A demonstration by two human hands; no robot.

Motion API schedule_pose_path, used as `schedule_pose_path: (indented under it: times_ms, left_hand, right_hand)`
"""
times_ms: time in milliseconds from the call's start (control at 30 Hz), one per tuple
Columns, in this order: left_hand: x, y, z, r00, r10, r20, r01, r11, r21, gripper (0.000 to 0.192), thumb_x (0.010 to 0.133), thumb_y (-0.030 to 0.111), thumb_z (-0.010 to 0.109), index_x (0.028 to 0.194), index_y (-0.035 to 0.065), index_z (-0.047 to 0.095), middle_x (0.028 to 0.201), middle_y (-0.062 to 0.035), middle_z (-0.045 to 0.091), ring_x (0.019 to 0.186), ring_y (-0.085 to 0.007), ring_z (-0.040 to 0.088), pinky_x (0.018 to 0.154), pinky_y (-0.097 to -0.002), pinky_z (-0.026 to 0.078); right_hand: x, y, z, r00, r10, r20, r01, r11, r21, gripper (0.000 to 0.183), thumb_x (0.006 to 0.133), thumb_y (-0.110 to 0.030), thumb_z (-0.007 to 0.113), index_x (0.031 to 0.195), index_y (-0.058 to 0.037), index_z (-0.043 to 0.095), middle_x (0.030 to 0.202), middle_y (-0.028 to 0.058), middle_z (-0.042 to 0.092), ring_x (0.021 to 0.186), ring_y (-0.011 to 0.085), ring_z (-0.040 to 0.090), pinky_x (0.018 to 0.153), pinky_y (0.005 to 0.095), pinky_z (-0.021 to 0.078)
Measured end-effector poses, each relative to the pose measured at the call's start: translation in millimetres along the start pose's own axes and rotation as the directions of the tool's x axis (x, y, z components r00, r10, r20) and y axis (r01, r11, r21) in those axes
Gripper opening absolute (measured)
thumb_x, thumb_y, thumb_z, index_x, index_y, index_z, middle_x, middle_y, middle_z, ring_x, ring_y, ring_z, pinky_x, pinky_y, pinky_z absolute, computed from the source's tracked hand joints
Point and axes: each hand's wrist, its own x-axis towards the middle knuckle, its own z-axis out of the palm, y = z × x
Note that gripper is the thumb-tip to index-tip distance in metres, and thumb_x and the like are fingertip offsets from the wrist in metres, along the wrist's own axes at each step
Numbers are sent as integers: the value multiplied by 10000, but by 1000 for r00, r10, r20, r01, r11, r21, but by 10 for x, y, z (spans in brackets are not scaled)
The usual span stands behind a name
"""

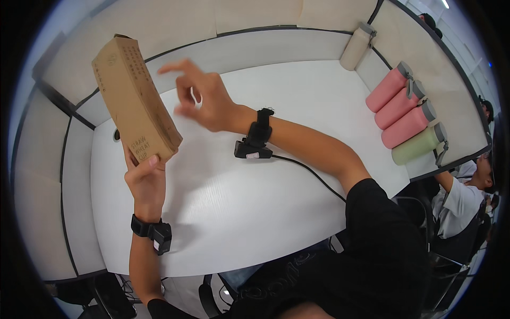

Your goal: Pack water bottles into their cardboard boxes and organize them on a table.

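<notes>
My left hand (147, 175) grips the lower end of a tall brown cardboard box (129, 95), held up above the left part of the table. Printed writing covers parts of the box, and a flap sticks up at its top end. To the right of the box, apart from it, my right hand (203, 95) is in the air. Its fingers are bent and spread, slightly blurred, with nothing between them. Each wrist carries a black strapped-on device.
White table (255, 207) with partition walls around it. At the right side lie several pink bottles (408, 123) and a green bottle (418, 143). A beige bottle (356, 46) stands in the back right corner. A black cable (310, 169) runs from my right wrist. Another person (458, 207) sits beyond the right partition.
</notes>
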Motion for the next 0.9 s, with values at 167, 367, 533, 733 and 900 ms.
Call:
schedule_pose_path:
  times_ms: [167,367,533,733,900]
  left_hand:
    - [-93,51,154,998,-32,63,36,997,-63,976,585,55,726,1497,43,379,1350,-120,573,1273,-290,561,1103,-398,452]
    - [-150,-113,1073,711,-310,631,262,950,172,1255,533,19,923,1610,15,279,1480,-104,527,1363,-201,468,1170,-352,309]
    - [-176,-426,1474,550,-327,769,350,926,143,1275,576,-23,879,1648,68,193,1624,-128,377,1478,-223,370,1236,-389,222]
    - [-147,-790,1981,349,-301,887,377,912,162,1221,582,-19,869,1632,71,252,1687,-101,273,1513,-228,325,1262,-387,208]
    - [-39,-798,2387,119,-364,924,456,847,275,1168,576,0,864,1600,-3,301,1614,-148,402,1462,-240,397,1234,-378,239]
  right_hand:
    - [-96,530,50,842,529,-112,-476,823,308,466,1036,-503,553,1212,-74,511,591,41,546,510,122,487,515,308,406]
    - [-308,607,-135,627,752,202,-758,529,382,371,1083,-404,472,1233,-83,579,802,69,642,676,129,585,574,294,479]
    - [-228,701,100,677,691,253,-722,556,411,381,1073,-431,480,1108,-68,589,610,13,512,463,95,401,433,263,312]
    - [-276,714,-53,735,642,218,-674,659,334,454,1042,-503,534,1025,-58,620,607,35,529,504,113,430,481,282,351]
    - [-479,763,91,731,620,285,-682,662,310,494,1028,-551,535,1008,-64,614,619,45,562,518,125,471,493,290,388]
